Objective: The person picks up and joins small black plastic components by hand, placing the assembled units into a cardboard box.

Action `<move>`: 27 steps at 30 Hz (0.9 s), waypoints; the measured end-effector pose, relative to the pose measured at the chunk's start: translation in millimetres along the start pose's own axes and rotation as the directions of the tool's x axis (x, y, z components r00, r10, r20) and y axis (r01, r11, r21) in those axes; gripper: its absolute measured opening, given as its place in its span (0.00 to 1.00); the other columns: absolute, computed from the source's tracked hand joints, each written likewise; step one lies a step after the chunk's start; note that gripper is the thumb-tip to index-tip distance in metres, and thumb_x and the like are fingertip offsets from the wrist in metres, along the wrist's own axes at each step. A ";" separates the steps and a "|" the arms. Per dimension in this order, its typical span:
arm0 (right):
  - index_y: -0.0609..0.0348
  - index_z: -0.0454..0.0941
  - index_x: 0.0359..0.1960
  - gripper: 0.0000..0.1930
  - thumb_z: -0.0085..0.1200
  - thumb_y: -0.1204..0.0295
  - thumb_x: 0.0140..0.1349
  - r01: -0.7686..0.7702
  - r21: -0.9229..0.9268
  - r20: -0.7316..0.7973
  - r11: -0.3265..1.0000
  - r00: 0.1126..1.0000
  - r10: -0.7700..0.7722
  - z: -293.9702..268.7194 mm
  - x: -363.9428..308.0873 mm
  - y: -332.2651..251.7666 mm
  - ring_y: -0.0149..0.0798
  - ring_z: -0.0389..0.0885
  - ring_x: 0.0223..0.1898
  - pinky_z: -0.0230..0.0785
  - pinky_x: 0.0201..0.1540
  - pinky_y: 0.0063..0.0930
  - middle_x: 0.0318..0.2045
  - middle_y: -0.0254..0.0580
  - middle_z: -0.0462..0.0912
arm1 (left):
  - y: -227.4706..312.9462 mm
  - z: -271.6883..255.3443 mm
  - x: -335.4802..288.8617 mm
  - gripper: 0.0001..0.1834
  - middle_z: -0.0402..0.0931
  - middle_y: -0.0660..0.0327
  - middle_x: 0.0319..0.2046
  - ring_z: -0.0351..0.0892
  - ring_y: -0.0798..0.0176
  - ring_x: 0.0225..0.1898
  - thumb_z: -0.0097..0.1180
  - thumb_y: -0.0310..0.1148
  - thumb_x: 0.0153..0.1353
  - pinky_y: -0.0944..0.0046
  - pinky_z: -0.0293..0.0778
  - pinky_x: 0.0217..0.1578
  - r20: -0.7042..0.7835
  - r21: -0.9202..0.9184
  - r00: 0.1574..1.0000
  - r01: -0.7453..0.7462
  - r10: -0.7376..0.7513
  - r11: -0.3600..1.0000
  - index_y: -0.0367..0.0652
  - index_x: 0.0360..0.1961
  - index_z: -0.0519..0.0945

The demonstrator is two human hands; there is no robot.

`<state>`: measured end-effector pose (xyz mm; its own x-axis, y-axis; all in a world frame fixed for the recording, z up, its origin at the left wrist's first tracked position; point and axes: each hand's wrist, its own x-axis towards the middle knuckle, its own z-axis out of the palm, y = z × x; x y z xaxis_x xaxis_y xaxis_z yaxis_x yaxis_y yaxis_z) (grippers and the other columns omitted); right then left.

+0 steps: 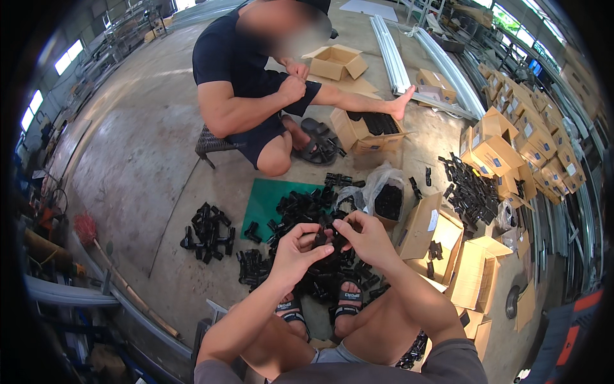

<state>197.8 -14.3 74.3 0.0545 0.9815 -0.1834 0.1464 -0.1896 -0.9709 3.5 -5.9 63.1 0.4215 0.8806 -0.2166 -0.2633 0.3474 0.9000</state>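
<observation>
My left hand (pixel 299 251) and my right hand (pixel 362 238) meet above my knees, both pinching a small black plastic part (pixel 323 238) between the fingertips. Below them a heap of similar black plastic parts (pixel 300 211) lies on the concrete floor, partly over a green mat (pixel 265 198). My sandalled feet (pixel 348 301) rest at the edge of the heap. Across from me another person (pixel 256 83) sits on a low stool, both hands held together at chest height.
A second pile of black parts (pixel 208 232) lies left of the mat and another (pixel 472 189) to the right. A plastic bag (pixel 384 195) of parts and open cardboard boxes (pixel 441 240) stand at right. Stacked boxes (pixel 537 137), long metal profiles (pixel 393 54), a broom (pixel 96 246).
</observation>
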 end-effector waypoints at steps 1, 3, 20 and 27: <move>0.69 0.80 0.37 0.19 0.61 0.59 0.68 -0.029 0.003 0.011 1.000 1.000 0.029 -1.3 -0.9 -3.5 0.28 0.80 0.24 0.74 0.27 0.21 0.26 0.37 0.81 | -1.3 -0.2 0.4 0.24 0.82 0.57 0.48 0.82 0.68 0.48 0.70 0.20 0.55 0.67 0.78 0.53 -0.017 0.050 1.000 -0.013 0.014 0.999 0.37 0.53 0.75; 0.69 0.80 0.39 0.18 0.60 0.61 0.69 -0.057 0.065 0.049 0.996 0.997 0.054 -2.5 -1.0 -3.4 0.28 0.81 0.27 0.76 0.29 0.21 0.30 0.37 0.82 | -2.8 -0.3 1.3 0.25 0.82 0.57 0.48 0.82 0.68 0.48 0.71 0.20 0.55 0.67 0.78 0.53 -0.046 0.152 0.998 -0.040 0.048 0.988 0.37 0.52 0.75; 0.63 0.76 0.62 0.23 0.63 0.76 0.64 0.136 0.264 0.193 0.955 0.963 -0.190 -6.1 -8.4 -7.0 0.28 0.82 0.46 0.76 0.51 0.25 0.47 0.41 0.84 | 17.3 5.6 -13.8 0.35 0.82 0.53 0.48 0.83 0.65 0.49 0.72 0.20 0.54 0.64 0.81 0.49 0.048 0.133 0.997 -0.067 0.061 0.989 0.41 0.62 0.71; 0.66 0.76 0.60 0.23 0.64 0.75 0.64 0.103 0.255 0.215 0.961 0.963 -0.161 -2.1 -11.1 -7.0 0.29 0.82 0.48 0.75 0.53 0.26 0.49 0.43 0.84 | 23.1 3.8 -19.9 0.41 0.78 0.53 0.50 0.83 0.65 0.48 0.72 0.22 0.55 0.63 0.83 0.48 0.143 0.326 0.986 -0.130 0.087 0.936 0.51 0.69 0.67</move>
<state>198.2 -23.9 83.4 -0.1830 0.9816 -0.0539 -0.1055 -0.0741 -0.9917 -7.7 -16.6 89.6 0.5166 0.8523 -0.0814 -0.0181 0.1059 0.9942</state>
